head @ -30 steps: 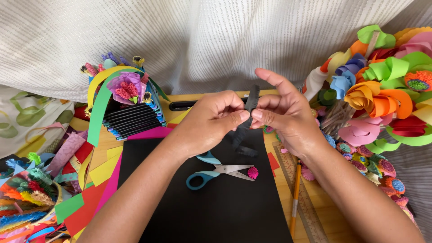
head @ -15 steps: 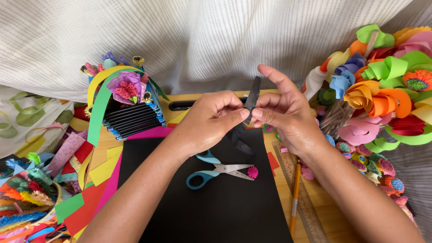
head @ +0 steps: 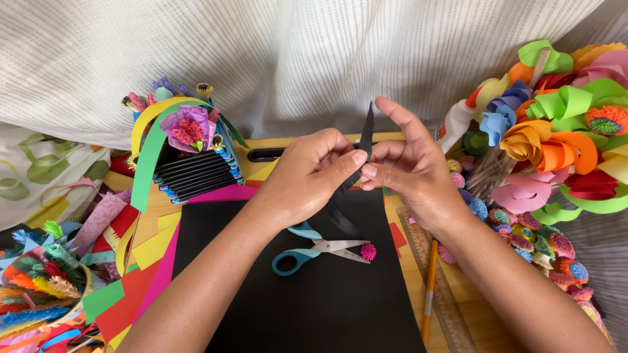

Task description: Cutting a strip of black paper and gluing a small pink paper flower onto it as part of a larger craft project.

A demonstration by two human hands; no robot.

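Black paper strip [head: 367, 134] stands pinched between both hands above the black sheet [head: 314, 294], its upper end poking up past the fingertips and its lower part trailing down toward the scissors [head: 318, 252]. Handling such a thin strip well seems to call for a light, even pinch close to the working point, so the paper curls or folds without creasing where it should not, and for keeping the two pinches close together so the strip stays taut between them.

The left hand [head: 307, 176] comes in from the lower left with the knuckles up, thumb and forefinger closed on the strip at mid-height. The right hand [head: 409, 167] meets it from the right, palm turned toward the left hand, its thumb and lower fingers closed on the same strip while the forefinger stretches straight up beside the paper. Both forearms cross the sheet at a slant and the hands touch at the fingertips.

Blue-handled scissors lie just below the hands with a small pink paper flower [head: 368, 252] at their tip. A pencil [head: 429, 287] and a ruler [head: 445, 287] lie to the right, beside a heap of paper flowers [head: 562, 117]. A stack of paper strips [head: 193, 173] sits to the left, with loose coloured paper [head: 131, 287] beneath it.
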